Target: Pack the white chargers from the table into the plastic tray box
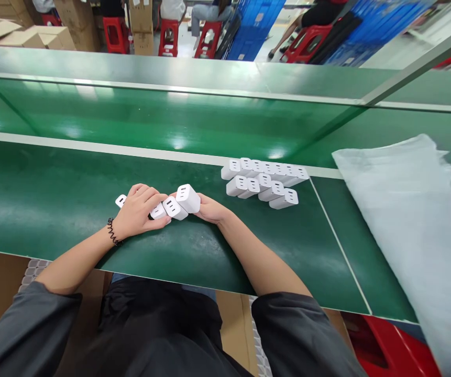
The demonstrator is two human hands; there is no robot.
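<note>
Several white chargers with port slots are gathered between my two hands over the green work surface [194, 251]. My left hand [136, 209] is closed over part of this row, and one charger [120, 201] pokes out past its far side. Under its fingertips lies another charger [174, 208]. My right hand [209, 208] grips the raised charger [188, 198] at the row's right end, its fingers mostly hidden behind. To the right, more white chargers [284, 199] stand in two uneven rows, ports facing up, apart from my hands.
A pile of thin white sheets or bags [402, 209] covers the right side and hangs over the front edge. A pale strip [91, 147] runs along the bench behind my hands. Beyond are cartons [24, 36], red stools [116, 35], blue crates [251, 29] and seated people.
</note>
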